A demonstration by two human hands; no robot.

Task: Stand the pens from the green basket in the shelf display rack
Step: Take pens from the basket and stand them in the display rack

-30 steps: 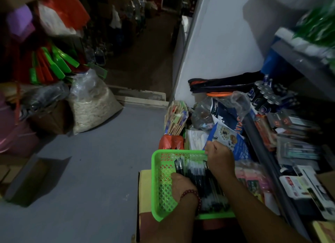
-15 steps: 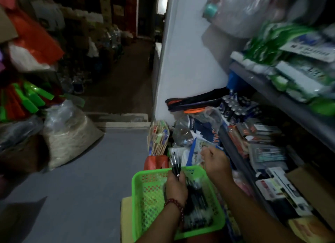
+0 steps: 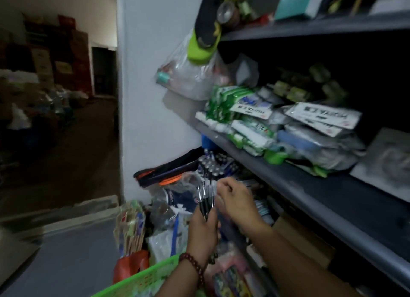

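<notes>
My left hand (image 3: 203,232), a bead bracelet on its wrist, grips a bundle of black pens (image 3: 206,199) upright, tips pointing up. My right hand (image 3: 235,199) is just right of the bundle with its fingers curled at the pen tops; the blur hides whether it pinches one. Both hands are in front of the lower shelf, where dark capped pens (image 3: 213,165) stand packed together. Only the far rim of the green basket (image 3: 142,279) shows at the bottom edge, below my left wrist.
A grey shelf board (image 3: 295,183) juts out above the hands, loaded with green and white packets (image 3: 246,121). Plastic bags (image 3: 195,74) hang at the white wall. Packets and cards (image 3: 131,225) crowd the counter left of the basket. A dark aisle opens at left.
The view has swung up from the basket toward the shelves. My left hand rose out of the basket with the pen bundle, and my right hand came up beside the pen tops.
</notes>
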